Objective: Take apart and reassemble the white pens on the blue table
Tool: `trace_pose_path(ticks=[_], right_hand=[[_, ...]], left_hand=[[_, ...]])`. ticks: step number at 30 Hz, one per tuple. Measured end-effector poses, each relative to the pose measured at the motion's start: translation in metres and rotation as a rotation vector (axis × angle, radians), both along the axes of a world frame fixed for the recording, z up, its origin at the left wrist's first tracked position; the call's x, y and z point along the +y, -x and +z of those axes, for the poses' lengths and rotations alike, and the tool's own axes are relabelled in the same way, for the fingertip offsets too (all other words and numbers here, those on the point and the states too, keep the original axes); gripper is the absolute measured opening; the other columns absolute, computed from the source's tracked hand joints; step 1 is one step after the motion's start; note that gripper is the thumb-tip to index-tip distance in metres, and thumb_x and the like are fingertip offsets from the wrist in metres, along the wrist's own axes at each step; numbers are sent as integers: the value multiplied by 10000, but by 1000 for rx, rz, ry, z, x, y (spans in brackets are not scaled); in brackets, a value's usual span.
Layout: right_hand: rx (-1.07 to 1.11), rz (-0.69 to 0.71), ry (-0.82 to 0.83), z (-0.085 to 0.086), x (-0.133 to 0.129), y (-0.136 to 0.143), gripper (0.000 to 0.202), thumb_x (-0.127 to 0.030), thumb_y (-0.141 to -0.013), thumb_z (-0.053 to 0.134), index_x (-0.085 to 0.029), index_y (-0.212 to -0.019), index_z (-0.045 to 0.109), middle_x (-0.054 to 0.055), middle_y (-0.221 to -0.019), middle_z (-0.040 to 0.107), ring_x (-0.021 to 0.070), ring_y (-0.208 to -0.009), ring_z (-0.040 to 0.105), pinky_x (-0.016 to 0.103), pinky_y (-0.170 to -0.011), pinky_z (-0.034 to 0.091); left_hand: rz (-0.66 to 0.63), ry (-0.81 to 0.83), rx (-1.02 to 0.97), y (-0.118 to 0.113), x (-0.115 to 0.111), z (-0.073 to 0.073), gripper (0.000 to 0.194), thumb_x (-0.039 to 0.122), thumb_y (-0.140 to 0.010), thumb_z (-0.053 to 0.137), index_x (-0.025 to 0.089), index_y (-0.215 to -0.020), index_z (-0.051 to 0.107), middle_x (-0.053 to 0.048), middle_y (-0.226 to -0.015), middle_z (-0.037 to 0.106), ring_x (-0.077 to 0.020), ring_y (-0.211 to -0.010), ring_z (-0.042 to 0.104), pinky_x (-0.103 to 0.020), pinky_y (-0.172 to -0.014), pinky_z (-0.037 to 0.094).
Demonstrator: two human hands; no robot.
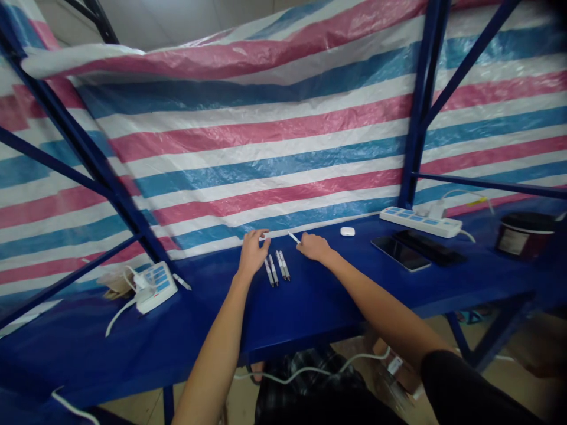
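1. The right hand (315,246) rests on the blue bench (310,301), fingers pinched together on a slim white pen (294,237) that tilts up and away toward the tarp.
2. The left hand (253,251) lies palm down just left of it, fingers curled; a white tip shows at its fingertips, though whether it grips anything cannot be told.
3. Between the two hands, four thin pens (277,268) with white barrels lie side by side on the bench's smooth painted top, nearly parallel.
4. A small rounded white case (348,232) sits near the right hand; beyond it lie two flat, glossy dark phones (410,249) and a long white power strip (420,222).
5. A second power strip (156,285) with trailing white cable sits well to the left.
6. A crinkled woven tarp (274,136) striped pink, blue and white hangs behind the blue steel frame (419,106).
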State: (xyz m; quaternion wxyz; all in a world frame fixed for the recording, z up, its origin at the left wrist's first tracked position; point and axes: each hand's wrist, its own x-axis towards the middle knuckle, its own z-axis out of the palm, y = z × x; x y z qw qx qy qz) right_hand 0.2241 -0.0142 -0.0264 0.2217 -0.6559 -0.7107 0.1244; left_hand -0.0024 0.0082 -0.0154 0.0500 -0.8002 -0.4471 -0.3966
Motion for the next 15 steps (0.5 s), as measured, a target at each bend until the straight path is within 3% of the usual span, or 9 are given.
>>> trace_pose_path(ticks=[2,4,7,11,15], right_hand=[[197,139,-14,1,3,-6,250,-301,-949,562,-131,-1084,684,119,-868,737,228,-794,711,298,-706,526],[412,306,-50,1,5,-7,224,-301,-942,586,-152,-1082,677,67,-827,714,164,-664,660,240,-584,504],[645,488,-110,0,8,-2,231,-319,-887,661,-158,-1052,683,55,-877,699,136,-649,620,203,-500,484],[730,496,-42,-1,11,0,278,-406,-886,659,-134,-929,691,44,-771,687,108,-553,559,184,-430,431],[674,465,74,-4,14,-5,369,-448,-929,582,-117,-809,690,-10,-587,576,77,-410,439,199,-396,347]], left_hand=[[-100,-85,76,-5,-6,1,351,326,-961,588,244,-1295,657,-90,-1201,651,-266,-1173,528,-445,-1056,412],[-176,-120,172,-10,-10,2,409,377,-964,605,260,-1355,621,-94,-1302,625,-277,-1261,481,-466,-1090,375],[-231,-79,257,-14,-13,2,352,386,-996,560,251,-1307,657,-89,-1196,691,-264,-1193,549,-449,-1041,405],[-259,33,251,-13,-13,2,302,353,-1019,516,239,-1219,711,-77,-1033,739,-223,-972,654,-367,-916,475],[-242,127,190,-14,-18,4,292,385,-972,590,255,-1192,731,-76,-1123,746,-236,-1045,670,-337,-955,478]])
